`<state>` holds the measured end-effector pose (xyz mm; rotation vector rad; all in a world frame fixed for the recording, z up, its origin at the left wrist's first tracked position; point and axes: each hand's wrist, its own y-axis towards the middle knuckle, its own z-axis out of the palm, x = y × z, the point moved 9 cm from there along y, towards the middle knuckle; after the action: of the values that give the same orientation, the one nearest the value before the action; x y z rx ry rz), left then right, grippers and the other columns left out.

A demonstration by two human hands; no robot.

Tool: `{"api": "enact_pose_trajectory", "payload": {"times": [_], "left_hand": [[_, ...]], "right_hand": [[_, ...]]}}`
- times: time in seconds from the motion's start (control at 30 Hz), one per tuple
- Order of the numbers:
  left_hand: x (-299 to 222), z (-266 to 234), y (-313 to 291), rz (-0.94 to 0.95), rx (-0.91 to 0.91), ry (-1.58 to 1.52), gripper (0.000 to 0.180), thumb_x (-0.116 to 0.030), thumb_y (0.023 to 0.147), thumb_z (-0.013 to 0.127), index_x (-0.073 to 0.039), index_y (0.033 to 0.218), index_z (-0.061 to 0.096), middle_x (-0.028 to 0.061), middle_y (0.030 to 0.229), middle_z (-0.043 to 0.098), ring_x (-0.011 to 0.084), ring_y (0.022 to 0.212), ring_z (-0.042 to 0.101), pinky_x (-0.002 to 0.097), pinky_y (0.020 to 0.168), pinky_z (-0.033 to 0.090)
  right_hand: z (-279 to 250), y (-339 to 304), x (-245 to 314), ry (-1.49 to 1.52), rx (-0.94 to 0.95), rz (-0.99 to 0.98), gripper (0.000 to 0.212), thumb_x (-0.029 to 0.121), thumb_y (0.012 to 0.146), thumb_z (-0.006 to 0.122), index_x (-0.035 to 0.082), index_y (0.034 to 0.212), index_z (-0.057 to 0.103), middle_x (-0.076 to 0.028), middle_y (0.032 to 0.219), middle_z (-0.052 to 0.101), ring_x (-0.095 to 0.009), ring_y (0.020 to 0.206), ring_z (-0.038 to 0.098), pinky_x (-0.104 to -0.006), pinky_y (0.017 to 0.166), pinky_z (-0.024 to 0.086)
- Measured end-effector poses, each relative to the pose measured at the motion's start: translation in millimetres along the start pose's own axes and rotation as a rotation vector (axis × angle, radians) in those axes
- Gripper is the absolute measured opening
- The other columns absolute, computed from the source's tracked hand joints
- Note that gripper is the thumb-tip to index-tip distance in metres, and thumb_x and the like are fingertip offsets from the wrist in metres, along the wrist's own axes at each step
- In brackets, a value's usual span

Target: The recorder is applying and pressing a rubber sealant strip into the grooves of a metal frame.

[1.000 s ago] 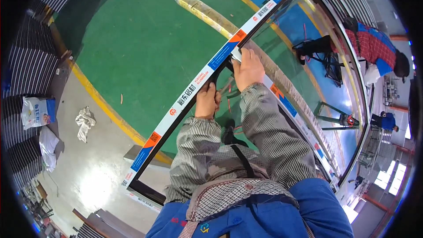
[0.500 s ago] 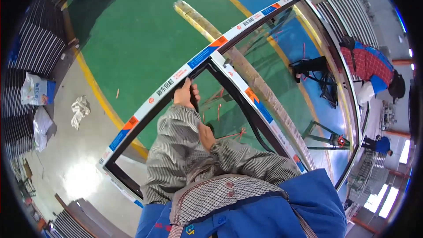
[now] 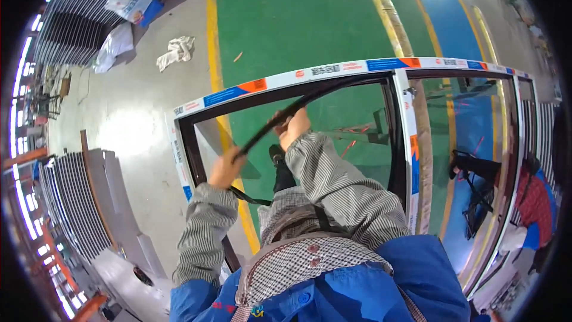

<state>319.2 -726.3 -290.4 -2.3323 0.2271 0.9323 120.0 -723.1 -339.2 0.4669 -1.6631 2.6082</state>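
Observation:
A long black rubber sealing strip [image 3: 269,134] stretches slantwise over the left opening of a large window frame [image 3: 285,79]. The frame has dark inner edges and a white, blue and orange protective film. The strip's upper part follows the far dark edge toward the middle bar [image 3: 409,137]. My left hand [image 3: 225,169] is closed around the strip near the frame's left side. Farther up, my right hand [image 3: 295,126] grips the same strip, its fingertips partly behind it. Below my left hand the strip's loose end curves toward my lap.
To the right, a person in a red checked garment [image 3: 532,206] is beside the frame's far opening. A long wrapped bar [image 3: 393,24] lies beneath the frame. White cloth [image 3: 176,53], bags [image 3: 116,46] and stacked profiles [image 3: 71,200] are on the left.
My view has turned left. My hands, close together at the far edge before, are now apart. The strip has come out across the opening between them, and my left hand is farther left.

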Motion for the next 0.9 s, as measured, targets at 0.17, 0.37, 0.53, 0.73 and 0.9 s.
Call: {"api": "enact_pose_trajectory", "payload": {"times": [0.17, 0.37, 0.53, 0.73, 0.9], "left_hand": [[-26.2, -63.4, 36.5, -0.004, -0.255, 0.115, 0.033, -0.027, 0.090, 0.051, -0.003, 0.111, 0.057, 0.0255, 0.093, 0.062, 0.0387, 0.089, 0.061, 0.0426, 0.075, 0.047], [-1.2, -73.6, 67.6, -0.041, -0.265, 0.043, 0.039, -0.033, 0.089, 0.052, -0.004, 0.113, 0.059, 0.0250, 0.093, 0.063, 0.0390, 0.091, 0.060, 0.0429, 0.077, 0.047], [-13.7, -72.7, 62.6, 0.000, -0.285, 0.089, 0.038, -0.032, 0.089, 0.053, -0.003, 0.113, 0.060, 0.0227, 0.086, 0.064, 0.0359, 0.085, 0.063, 0.0407, 0.074, 0.048], [-0.8, -73.1, 63.8, -0.095, -0.197, -0.010, 0.038, -0.033, 0.089, 0.052, -0.004, 0.111, 0.060, 0.0165, 0.069, 0.062, 0.0320, 0.072, 0.064, 0.0371, 0.066, 0.048], [-88.5, -69.9, 18.4, 0.337, -0.640, 0.467, 0.051, -0.020, 0.072, 0.070, -0.012, 0.121, 0.056, 0.0125, 0.107, 0.059, 0.0271, 0.098, 0.058, 0.0376, 0.082, 0.046]], "right_hand": [[5.1, -14.8, 25.0, -0.227, 0.096, -0.296, 0.026, 0.035, 0.094, 0.044, 0.010, 0.090, 0.049, -0.004, 0.072, 0.061, -0.015, 0.057, 0.059, -0.0280, 0.052, 0.048], [30.0, -1.5, 42.9, -0.301, 0.160, -0.422, 0.011, 0.012, 0.089, 0.057, 0.005, 0.088, 0.049, -0.008, 0.076, 0.063, -0.018, 0.066, 0.064, -0.0294, 0.058, 0.053], [27.4, -2.5, 49.3, -0.253, 0.242, -0.422, 0.013, 0.009, 0.087, 0.062, 0.004, 0.088, 0.050, -0.010, 0.082, 0.063, -0.021, 0.075, 0.066, -0.0331, 0.065, 0.055], [30.0, 0.6, 44.5, -0.234, 0.298, -0.391, 0.011, 0.008, 0.087, 0.062, 0.005, 0.089, 0.051, -0.010, 0.084, 0.063, -0.022, 0.076, 0.066, -0.0331, 0.067, 0.055], [26.6, 6.0, 48.3, -0.184, 0.356, -0.362, 0.009, 0.008, 0.087, 0.061, 0.008, 0.091, 0.053, -0.008, 0.083, 0.065, -0.019, 0.075, 0.066, -0.0326, 0.065, 0.055]]}}
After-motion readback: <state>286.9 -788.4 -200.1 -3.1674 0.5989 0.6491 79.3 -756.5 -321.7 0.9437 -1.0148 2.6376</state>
